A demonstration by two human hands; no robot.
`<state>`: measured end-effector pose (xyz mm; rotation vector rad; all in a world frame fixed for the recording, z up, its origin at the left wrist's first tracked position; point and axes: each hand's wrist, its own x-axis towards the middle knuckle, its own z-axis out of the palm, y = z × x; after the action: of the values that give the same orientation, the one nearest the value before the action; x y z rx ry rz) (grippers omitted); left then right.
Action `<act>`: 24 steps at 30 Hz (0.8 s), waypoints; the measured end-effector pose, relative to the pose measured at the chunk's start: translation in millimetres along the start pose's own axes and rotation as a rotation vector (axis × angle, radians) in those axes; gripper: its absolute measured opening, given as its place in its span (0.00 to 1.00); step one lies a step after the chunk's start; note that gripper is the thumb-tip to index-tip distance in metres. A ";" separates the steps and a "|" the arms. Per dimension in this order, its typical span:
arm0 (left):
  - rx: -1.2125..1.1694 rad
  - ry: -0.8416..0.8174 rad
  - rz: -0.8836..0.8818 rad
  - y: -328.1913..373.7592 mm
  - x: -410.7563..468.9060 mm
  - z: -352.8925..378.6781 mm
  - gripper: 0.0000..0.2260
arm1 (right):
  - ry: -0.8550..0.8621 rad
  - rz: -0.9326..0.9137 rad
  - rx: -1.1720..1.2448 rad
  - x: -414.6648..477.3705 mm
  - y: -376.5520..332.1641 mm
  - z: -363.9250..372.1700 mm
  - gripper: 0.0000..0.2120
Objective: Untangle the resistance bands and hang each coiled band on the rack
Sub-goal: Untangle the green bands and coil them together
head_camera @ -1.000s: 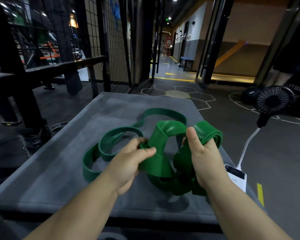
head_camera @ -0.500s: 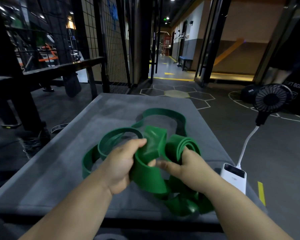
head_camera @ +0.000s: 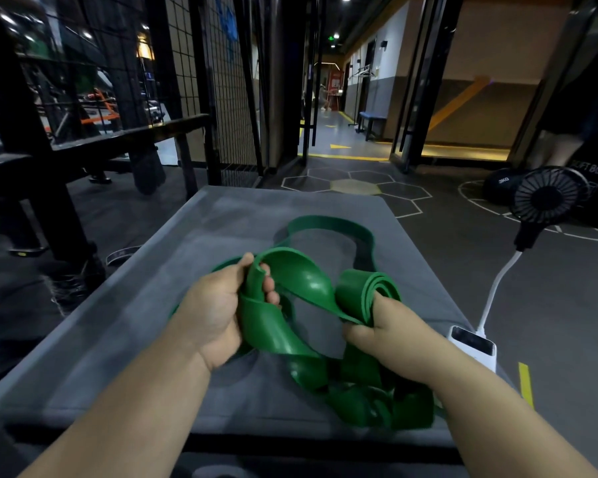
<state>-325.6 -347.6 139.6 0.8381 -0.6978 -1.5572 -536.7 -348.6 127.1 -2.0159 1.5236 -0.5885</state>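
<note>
- Looks to be the untangling step, with no band freed or hung, to judge by the knotted heap.
- Grips a twisted fold of the green resistance bands (head_camera: pixel 301 281) in the left hand (head_camera: pixel 218 312), fingers curled round it and thumb on top.
- Pinches a flat strand in the right hand (head_camera: pixel 390 336), just under a rolled-up coil (head_camera: pixel 363 288) at that hand's 12 o'clock.
- Rests the remainder on the grey padded platform (head_camera: pixel 118 339): an open loop at 12 o'clock from both hands, a knotted bunch at 6 o'clock beneath the right wrist.
- Calls next for drawing the hands apart and feeding the held strand out of the knot without cinching the lower bunch.
- Cannot tell whether one band or several; same green throughout.
- Shows a white power bank (head_camera: pixel 473 343) and small fan (head_camera: pixel 546 198) towards 3 o'clock.
</note>
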 end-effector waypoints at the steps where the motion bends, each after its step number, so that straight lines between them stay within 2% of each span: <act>1: 0.057 -0.013 -0.014 -0.5 0.0 -0.7 0.16 | -0.023 0.004 0.040 -1.2 -0.7 -2.8 0.10; 5: 0.329 0.050 0.045 -5.8 -0.5 1.1 0.15 | -0.192 0.026 0.181 -7.8 -5.0 -8.5 0.04; 7: 0.444 0.088 0.070 -6.5 2.6 -1.8 0.14 | -0.302 0.018 0.219 -11.4 -7.0 -6.2 0.06; 10: 0.655 0.113 0.161 -6.4 4.7 -11.2 0.24 | -0.423 -0.007 0.295 -15.2 -7.1 -2.0 0.12; 12: 0.776 -0.044 0.260 -5.0 0.9 -14.3 0.33 | -0.477 -0.008 0.378 -16.1 -5.5 -2.4 0.17; 14: 0.805 -0.249 0.263 -4.0 -1.1 -16.3 0.38 | -0.536 -0.013 0.472 -16.8 -4.5 -4.2 0.13; 16: 0.769 -0.332 0.253 -1.3 1.8 -20.6 0.35 | -0.583 -0.034 0.516 -17.0 -5.4 -6.7 0.14; 21: 0.760 -0.194 0.377 2.7 5.6 -22.7 0.17 | -0.711 -0.066 0.593 -18.1 -7.5 -11.4 0.19; 22: 0.811 -0.166 0.368 1.8 6.2 -22.1 0.16 | -0.744 -0.066 0.633 -19.1 -7.7 -12.0 0.20; 24: 0.832 -0.141 0.241 1.4 7.0 -23.2 0.19 | -0.789 -0.053 0.750 -20.3 -7.6 -14.3 0.21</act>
<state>-306.1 -354.3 126.8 1.1891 -1.5411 -1.0933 -545.5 -329.6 142.5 -1.4221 0.6349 -0.2549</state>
